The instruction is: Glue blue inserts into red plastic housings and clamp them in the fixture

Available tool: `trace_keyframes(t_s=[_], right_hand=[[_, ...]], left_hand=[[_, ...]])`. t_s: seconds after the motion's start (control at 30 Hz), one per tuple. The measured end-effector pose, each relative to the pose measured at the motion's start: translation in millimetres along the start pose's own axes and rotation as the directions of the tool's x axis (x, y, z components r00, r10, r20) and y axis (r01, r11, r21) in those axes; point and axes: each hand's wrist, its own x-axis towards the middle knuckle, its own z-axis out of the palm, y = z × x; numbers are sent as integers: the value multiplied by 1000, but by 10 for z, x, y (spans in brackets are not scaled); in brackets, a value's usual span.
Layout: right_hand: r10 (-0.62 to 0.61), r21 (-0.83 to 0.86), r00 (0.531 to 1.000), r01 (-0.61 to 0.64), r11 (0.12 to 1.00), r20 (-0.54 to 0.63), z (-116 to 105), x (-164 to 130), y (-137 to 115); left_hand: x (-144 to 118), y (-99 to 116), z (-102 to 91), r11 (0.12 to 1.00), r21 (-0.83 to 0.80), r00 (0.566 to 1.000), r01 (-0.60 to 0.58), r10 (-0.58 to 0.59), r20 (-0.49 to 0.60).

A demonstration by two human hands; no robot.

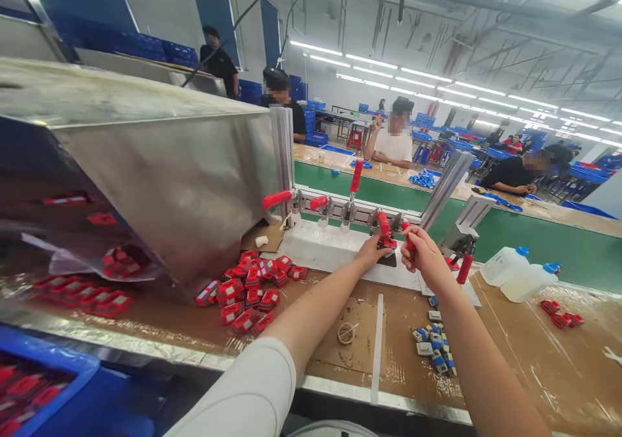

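The right hand [422,250] grips a red clamp handle [407,235] on the clamp rail [340,211]. At its 9 o'clock, the left hand [372,252] rests closed by another red-handled clamp [383,224], over a dark part [387,260] on the white plate [321,246]. A pile of red parts [247,289] lies on the tabletop [510,353] at 8 o'clock; small blue-grey pieces [435,345] sit at 6 o'clock.
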Motion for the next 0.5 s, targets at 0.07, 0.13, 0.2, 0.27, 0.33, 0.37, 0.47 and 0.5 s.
trace_keyframes(t_s=[0.07,0.13,0.2,0.27,0.33,0.37,0.47,0.5], right_hand=[[-3,-3,1000,3,1000,5,-11,-12,80],[-3,-15,1000,3,1000,2,-26,-19,158],[-10,-39,1000,10,999,6,-40,-21,234],[-24,-65,1000,25,998,11,-49,-18,312],[-34,-90,999,35,995,12,-50,-14,389],[-34,-103,999,35,994,13,-48,-13,422],[-37,-177,999,42,983,33,-49,-28,484],[-48,-226,998,58,972,50,-57,-39,492]], left_hand=[[13,-25,-3,1000,-18,1000,-4,5,3],[30,-56,-6,1000,-29,1000,-11,11,7],[46,-87,-9,999,-34,1000,-20,20,9],[56,-110,-14,999,-36,1000,-28,28,7],[57,-119,-17,999,-35,999,-32,32,5],[56,-118,-19,999,-34,999,-33,33,4],[51,-108,-24,999,-33,999,-35,35,4],[50,-108,-25,999,-33,999,-35,35,4]])
